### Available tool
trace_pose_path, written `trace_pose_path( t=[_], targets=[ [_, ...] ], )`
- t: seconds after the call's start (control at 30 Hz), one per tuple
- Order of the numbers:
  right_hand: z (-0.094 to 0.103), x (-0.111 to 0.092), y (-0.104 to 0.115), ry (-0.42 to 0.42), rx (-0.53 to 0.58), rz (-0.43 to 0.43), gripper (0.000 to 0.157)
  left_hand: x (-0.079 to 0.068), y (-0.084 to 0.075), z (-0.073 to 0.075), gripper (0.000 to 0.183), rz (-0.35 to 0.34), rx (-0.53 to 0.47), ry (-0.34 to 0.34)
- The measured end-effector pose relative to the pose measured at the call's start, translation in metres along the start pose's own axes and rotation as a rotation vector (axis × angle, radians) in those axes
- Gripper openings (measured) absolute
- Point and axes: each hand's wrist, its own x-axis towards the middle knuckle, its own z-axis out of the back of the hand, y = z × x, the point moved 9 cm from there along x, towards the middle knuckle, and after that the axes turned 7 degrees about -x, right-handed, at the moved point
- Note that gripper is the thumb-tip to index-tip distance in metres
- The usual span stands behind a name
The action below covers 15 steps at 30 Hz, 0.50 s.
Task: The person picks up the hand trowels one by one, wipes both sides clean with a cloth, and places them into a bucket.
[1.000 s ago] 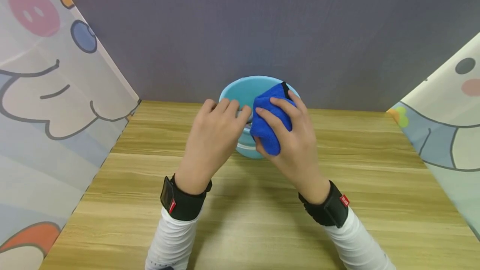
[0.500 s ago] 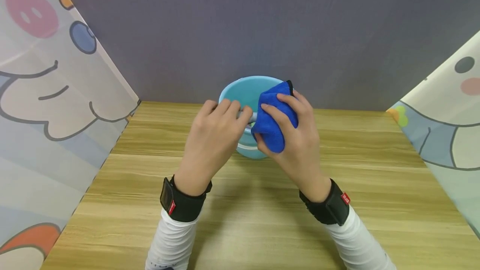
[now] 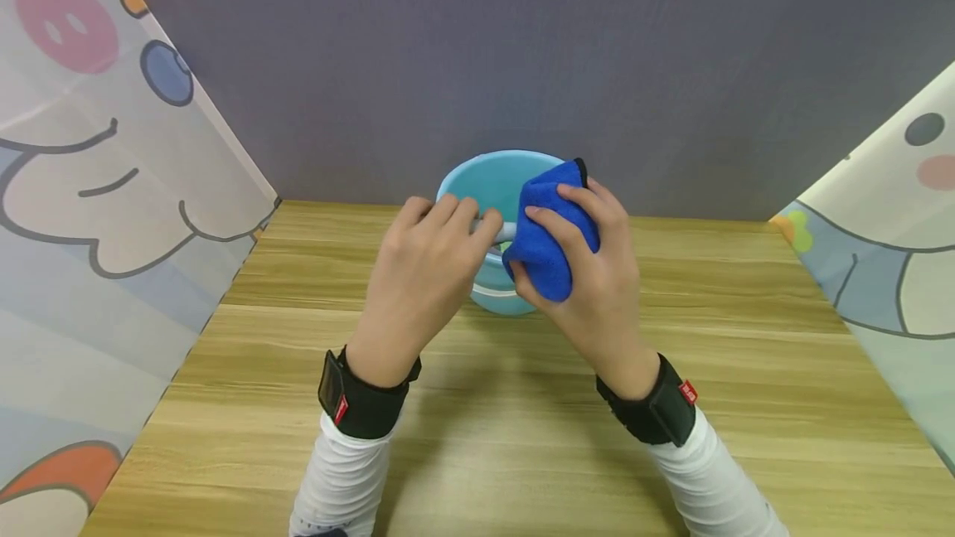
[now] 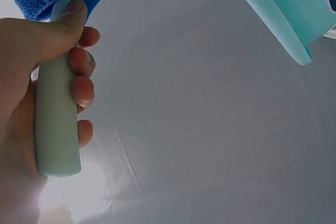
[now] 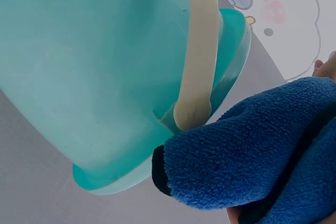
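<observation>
My left hand [image 3: 429, 263] grips a smooth, pale green handle [image 4: 58, 114], thumb laid along it in the left wrist view. The handle's far part runs into a folded blue towel [image 3: 555, 251] with black edging, so what it belongs to is hidden. My right hand [image 3: 593, 280] holds that towel wrapped around it, fingers spread over the top and thumb below. Both hands are over the near side of a light blue bucket [image 3: 481, 176]. The right wrist view shows the plush towel [image 5: 247, 145] close to the bucket's rim.
A cream carrying handle [image 5: 199, 51] hangs against the bucket's outside. The bucket stands on a wood-grain table [image 3: 477, 437], near a grey back wall [image 3: 448, 48]. Cartoon-printed panels [image 3: 134, 214] flank the table on both sides.
My right hand and the towel have slid slightly rightward and away from my left hand, so more of the pale handle shows between them. The left hand stays in place.
</observation>
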Motion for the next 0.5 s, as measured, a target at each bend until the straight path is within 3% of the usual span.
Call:
trace_pose_path(
  t=[0.5],
  targets=[
    [0.0014,0.0016,0.0004,-0.015,0.032,-0.006,0.055,0.0000,0.0053,0.0020,0.011,0.031,-0.037,-0.012]
  ],
)
